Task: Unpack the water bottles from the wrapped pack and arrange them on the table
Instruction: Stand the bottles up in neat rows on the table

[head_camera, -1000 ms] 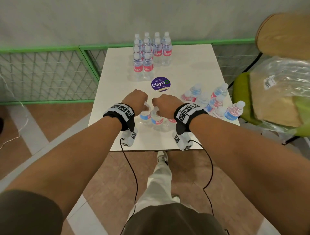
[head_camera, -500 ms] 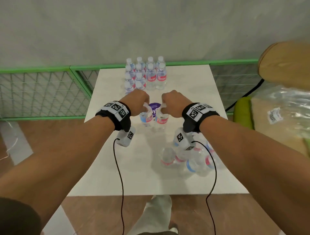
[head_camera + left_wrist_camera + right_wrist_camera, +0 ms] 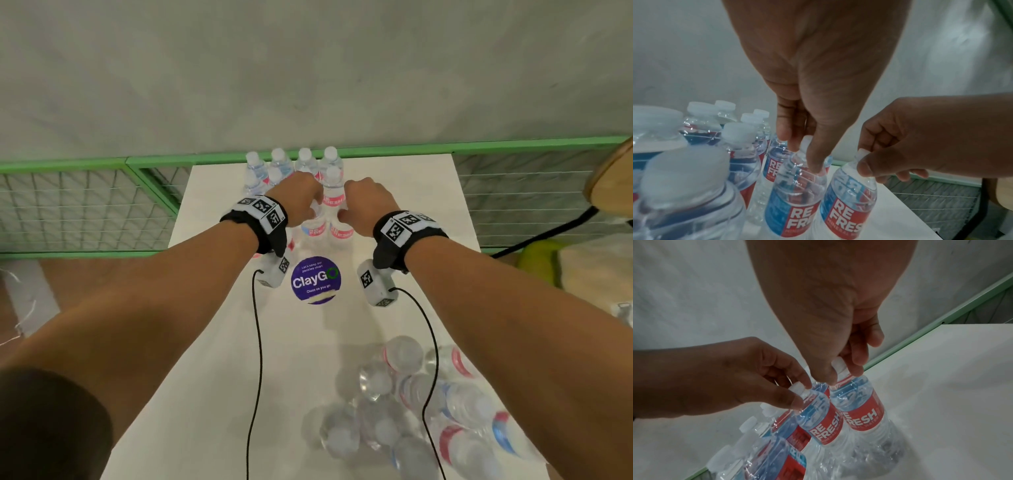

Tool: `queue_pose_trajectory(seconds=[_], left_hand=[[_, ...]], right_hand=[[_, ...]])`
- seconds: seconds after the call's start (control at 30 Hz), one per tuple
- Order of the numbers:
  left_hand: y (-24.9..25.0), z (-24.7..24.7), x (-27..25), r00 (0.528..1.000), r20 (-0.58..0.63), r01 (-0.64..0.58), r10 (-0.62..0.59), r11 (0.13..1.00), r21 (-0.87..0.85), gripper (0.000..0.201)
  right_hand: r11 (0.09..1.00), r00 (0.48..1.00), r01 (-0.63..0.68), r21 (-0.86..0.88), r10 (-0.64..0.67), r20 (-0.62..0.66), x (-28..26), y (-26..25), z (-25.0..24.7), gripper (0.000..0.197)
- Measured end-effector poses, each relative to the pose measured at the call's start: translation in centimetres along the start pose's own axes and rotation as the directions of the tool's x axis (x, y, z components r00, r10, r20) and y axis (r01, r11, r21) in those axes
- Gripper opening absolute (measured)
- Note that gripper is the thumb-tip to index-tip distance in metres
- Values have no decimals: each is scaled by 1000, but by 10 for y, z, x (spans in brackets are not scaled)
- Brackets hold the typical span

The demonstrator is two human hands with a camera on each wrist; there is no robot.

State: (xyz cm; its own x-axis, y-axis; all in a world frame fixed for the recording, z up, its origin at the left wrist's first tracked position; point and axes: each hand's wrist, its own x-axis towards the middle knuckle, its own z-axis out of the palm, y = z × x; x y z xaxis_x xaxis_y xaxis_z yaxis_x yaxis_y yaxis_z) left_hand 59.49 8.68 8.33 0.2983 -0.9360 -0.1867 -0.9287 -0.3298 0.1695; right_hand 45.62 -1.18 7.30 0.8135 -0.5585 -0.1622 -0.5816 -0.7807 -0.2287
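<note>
Partway: standing bottles (image 3: 298,171) fill the surface's (image 3: 411,212) upper centre. Each hand's fingers pinch a bottle's neck there: left hand (image 3: 298,198), right hand (image 3: 368,204). Perhaps ten blurred loose bottles (image 3: 428,404) wait lower right.

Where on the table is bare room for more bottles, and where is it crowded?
Bare: the table left of the purple sticker, and the far right strip beside the right hand. Crowded: the far-left standing bottles, where both hands pinch bottle caps, left hand included, and the near-right heap of loose bottles.
</note>
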Motion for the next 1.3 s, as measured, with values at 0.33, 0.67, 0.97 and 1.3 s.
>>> queue_pose_trajectory(seconds=[0.33,0.67,0.97,1.3], left_hand=[[-14,5,24,999,-10,35,-35,999,15,27],[-18,6,20,997,-23,69,-67,993,93,43],[-19,5,18,997,-26,75,-73,994,85,25],[-20,10,20,996,-52,77,-72,992,98,28]], right_hand=[[999,997,37,29,-35,-65,33,-1,12,30],[992,998,68,111,-66,-15,41,14,22,47],[970,997,71,232,-65,-33,39,13,27,32],[958,996,80,275,-65,-64,36,11,30,29]])
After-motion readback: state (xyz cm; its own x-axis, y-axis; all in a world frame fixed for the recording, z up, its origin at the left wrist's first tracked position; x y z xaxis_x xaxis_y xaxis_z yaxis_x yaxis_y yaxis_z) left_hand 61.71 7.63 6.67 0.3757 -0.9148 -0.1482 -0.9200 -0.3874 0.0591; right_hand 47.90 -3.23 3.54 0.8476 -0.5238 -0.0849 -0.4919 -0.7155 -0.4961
